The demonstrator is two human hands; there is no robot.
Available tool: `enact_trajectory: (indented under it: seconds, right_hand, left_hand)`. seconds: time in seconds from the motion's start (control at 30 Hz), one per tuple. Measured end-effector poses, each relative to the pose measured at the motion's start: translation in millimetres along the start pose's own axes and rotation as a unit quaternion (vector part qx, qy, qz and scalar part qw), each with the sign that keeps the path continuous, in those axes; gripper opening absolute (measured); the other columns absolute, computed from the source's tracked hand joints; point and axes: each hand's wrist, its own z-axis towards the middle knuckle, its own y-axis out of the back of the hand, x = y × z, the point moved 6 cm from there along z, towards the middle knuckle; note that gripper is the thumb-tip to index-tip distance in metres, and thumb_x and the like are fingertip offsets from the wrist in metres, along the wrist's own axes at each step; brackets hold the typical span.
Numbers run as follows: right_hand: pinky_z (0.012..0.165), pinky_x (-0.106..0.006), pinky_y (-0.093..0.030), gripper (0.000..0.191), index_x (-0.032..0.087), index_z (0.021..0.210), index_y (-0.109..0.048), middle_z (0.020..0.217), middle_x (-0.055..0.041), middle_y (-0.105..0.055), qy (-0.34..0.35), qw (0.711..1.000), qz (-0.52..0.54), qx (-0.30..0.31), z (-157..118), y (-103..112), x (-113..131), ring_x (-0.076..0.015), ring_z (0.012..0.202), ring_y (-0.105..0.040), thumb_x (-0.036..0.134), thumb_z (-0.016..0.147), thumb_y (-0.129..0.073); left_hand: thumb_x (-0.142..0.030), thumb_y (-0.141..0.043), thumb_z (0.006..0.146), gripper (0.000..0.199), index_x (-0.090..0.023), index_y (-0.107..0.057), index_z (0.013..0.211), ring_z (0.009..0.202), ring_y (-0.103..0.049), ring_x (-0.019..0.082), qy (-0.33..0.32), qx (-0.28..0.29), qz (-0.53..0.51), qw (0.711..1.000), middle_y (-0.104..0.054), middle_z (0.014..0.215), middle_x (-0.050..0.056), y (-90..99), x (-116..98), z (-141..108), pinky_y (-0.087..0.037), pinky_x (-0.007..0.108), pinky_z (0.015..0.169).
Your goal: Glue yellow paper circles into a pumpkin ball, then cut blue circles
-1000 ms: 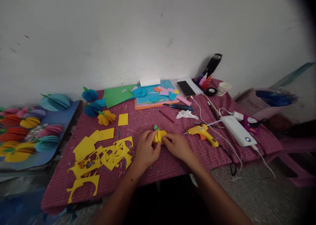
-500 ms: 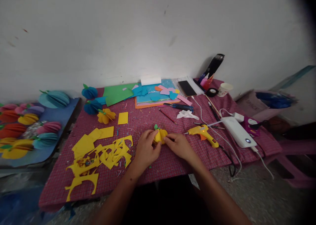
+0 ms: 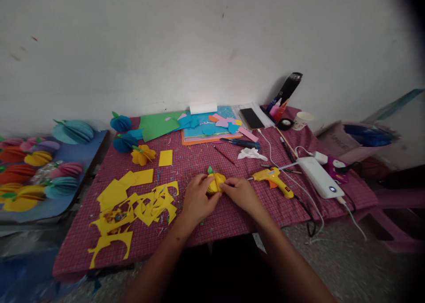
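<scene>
Between my two hands, near the front of the table, is a small yellow paper pumpkin (image 3: 216, 181) with folded ribs and a green paper leaf (image 3: 210, 170) on top. My left hand (image 3: 199, 197) grips its left side, with fingers behind and thumb in front. At its right side, my right hand (image 3: 239, 193) pinches a rib with thumb and fingertips. Parts of the pumpkin are hidden by my fingers. A yellow hot glue gun (image 3: 272, 180) lies just right of my right hand. Yellow paper offcuts (image 3: 153, 205) are spread to the left.
Finished paper pumpkins (image 3: 121, 142) stand at the table's left back, and more sit on a blue side table (image 3: 94, 150). A white power bank (image 3: 320, 176), phone (image 3: 251, 118), paper cup (image 3: 302, 120) and black bottle (image 3: 289, 88) are on the right. A pencil (image 3: 225, 155) lies mid-table.
Both hands stay around the yellow paper pumpkin. My left thumb has shifted slightly right along its front, and the view has moved very little.
</scene>
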Motion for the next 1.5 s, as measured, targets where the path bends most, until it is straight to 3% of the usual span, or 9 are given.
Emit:
enact_trajectory:
  seconds: [0.23,0.47,0.67,0.73,0.83,1.07,1.27,1.5]
  right_hand:
    - [0.061,-0.025,-0.040,0.024,0.019,0.071,-0.072,0.069,-0.0009,-0.069,0.003,1.000,-0.025,-0.007,0,-2,-1,-0.0155,0.065,-0.060,0.034,0.086,-0.061]
    - [0.059,-0.025,-0.038,0.028,0.019,0.074,-0.074,0.069,-0.0014,-0.070,0.012,1.000,-0.024,0.012,0,-1,1,-0.0150,0.063,-0.059,0.037,0.089,-0.059]
    - [0.059,-0.025,-0.033,0.026,0.018,0.073,-0.072,0.071,-0.0036,-0.071,0.000,0.989,-0.150,-0.001,1,-3,3,-0.0149,0.064,-0.060,0.033,0.089,-0.059]
    - [0.058,-0.026,-0.031,0.027,0.017,0.073,-0.071,0.073,-0.0045,-0.071,-0.005,0.983,-0.184,-0.001,1,-5,4,-0.0152,0.065,-0.060,0.034,0.090,-0.058]
    - [0.059,-0.025,-0.032,0.026,0.018,0.079,-0.070,0.078,-0.0047,-0.072,0.002,0.984,-0.179,0.015,-2,-5,7,-0.0154,0.068,-0.061,0.035,0.092,-0.056]
    - [0.070,-0.027,-0.040,0.024,0.022,0.102,-0.069,0.095,-0.0058,-0.075,0.024,0.975,-0.210,0.070,-25,1,14,-0.0192,0.083,-0.068,0.033,0.095,-0.050]
    - [0.078,-0.028,-0.044,0.033,0.024,0.120,-0.067,0.104,-0.0060,-0.076,0.025,0.969,-0.237,0.063,-36,3,8,-0.0206,0.091,-0.070,0.027,0.096,-0.045]
    - [0.078,-0.030,-0.046,0.037,0.026,0.124,-0.066,0.107,-0.0056,-0.076,0.027,0.963,-0.263,0.049,-37,7,2,-0.0214,0.091,-0.071,0.026,0.096,-0.043]
  left_hand:
    - [-0.035,-0.069,0.084,0.038,-0.023,-0.061,0.120,0.112,-0.057,0.026,0.013,-0.016,0.003,1.000,-0.059,0.121,0.009,1.8,-3,3,-0.048,0.046,0.100]
    - [-0.021,-0.063,0.082,0.036,-0.021,-0.058,0.118,0.111,-0.057,0.026,0.018,-0.006,0.003,1.000,-0.059,0.117,0.009,0.9,-3,2,-0.048,0.044,0.099]
    - [-0.012,-0.057,0.081,0.058,-0.021,-0.049,0.137,0.113,-0.054,0.026,0.014,0.006,0.013,1.000,-0.057,0.120,0.010,3.6,-7,3,-0.046,0.043,0.100]
    - [-0.012,-0.056,0.081,0.055,-0.022,-0.053,0.134,0.115,-0.054,0.026,0.001,0.021,0.030,0.999,-0.056,0.122,0.010,3.2,-9,3,-0.046,0.043,0.100]
    - [-0.015,-0.055,0.083,0.037,-0.022,-0.064,0.119,0.115,-0.053,0.026,-0.016,0.032,0.053,0.998,-0.054,0.123,0.010,2.7,-11,3,-0.046,0.044,0.100]
    - [-0.022,-0.057,0.090,0.019,-0.022,-0.069,0.105,0.124,-0.049,0.031,-0.035,0.041,0.115,0.992,-0.046,0.143,0.012,0.7,-24,4,-0.042,0.049,0.104]
    - [-0.025,-0.053,0.094,0.019,-0.022,-0.067,0.108,0.119,-0.051,0.029,-0.037,0.070,0.150,0.985,-0.053,0.134,0.012,-4.0,-28,5,-0.043,0.048,0.101]
    - [-0.025,-0.054,0.093,0.023,-0.021,-0.065,0.113,0.115,-0.052,0.029,-0.040,0.084,0.174,0.980,-0.056,0.127,0.013,-6.2,-31,7,-0.044,0.047,0.100]
